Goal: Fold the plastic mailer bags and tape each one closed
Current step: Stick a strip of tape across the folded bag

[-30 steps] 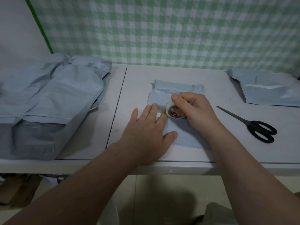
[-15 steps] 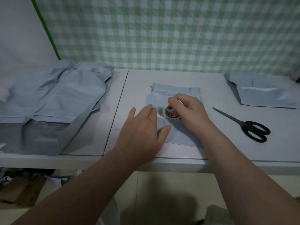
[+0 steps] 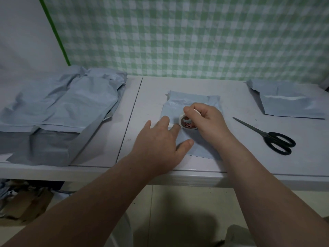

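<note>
Near the front edge of the tabletop point(image 3: 153, 97), the right hand's point(image 3: 208, 122) fingers point(image 3: 191, 110) are curled round one tape roll point(image 3: 185, 123), which stands on edge on a folded mailer bag point(image 3: 194, 100). The hand covers most of the roll; only its white rim and reddish core show. The left hand point(image 3: 156, 148) lies flat beside it, fingers point(image 3: 162, 122) straight and close together, tips pressing a short white strip point(image 3: 170, 125) against the bag. Whether that strip joins the roll is hard to make out. Both hands hide the bag's middle and near right corner.

One pair of black scissors point(image 3: 267, 135) lies to the right, blades together. One more mailer bag point(image 3: 288, 104) sits at the far right corner. A pile of mailer bags point(image 3: 62, 107) covers the left end, cut off by the frame; its count cannot be told.
</note>
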`<action>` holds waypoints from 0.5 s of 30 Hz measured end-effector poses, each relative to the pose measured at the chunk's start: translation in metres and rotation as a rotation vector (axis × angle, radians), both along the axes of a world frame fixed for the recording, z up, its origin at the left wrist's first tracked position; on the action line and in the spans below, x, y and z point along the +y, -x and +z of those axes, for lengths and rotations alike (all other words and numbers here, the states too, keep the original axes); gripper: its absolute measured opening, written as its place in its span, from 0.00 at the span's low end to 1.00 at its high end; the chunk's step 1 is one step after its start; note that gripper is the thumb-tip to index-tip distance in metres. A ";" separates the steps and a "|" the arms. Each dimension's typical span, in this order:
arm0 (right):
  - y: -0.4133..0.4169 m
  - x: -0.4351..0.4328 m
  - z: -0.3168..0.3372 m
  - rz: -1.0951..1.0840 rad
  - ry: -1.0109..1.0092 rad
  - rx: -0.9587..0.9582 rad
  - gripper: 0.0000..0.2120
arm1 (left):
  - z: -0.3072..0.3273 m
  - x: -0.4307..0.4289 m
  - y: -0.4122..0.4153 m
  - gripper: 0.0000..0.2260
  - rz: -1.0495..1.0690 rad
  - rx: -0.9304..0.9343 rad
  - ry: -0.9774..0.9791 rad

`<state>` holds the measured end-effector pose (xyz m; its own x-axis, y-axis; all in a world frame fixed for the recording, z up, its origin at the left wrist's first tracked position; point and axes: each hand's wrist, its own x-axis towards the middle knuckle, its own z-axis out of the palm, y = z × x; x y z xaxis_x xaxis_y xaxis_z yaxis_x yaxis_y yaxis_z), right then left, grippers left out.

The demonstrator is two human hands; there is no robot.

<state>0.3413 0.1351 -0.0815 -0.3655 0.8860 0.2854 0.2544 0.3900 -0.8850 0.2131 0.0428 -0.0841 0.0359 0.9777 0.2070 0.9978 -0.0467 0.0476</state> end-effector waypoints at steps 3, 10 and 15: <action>0.000 0.000 0.000 -0.002 -0.010 -0.006 0.16 | -0.002 0.000 0.002 0.29 -0.016 0.011 -0.003; -0.003 0.002 0.015 0.027 0.040 -0.121 0.17 | 0.000 0.001 0.000 0.28 0.000 0.044 0.055; -0.013 0.004 0.029 0.024 0.025 -0.278 0.20 | 0.002 0.000 -0.001 0.29 0.015 0.065 0.058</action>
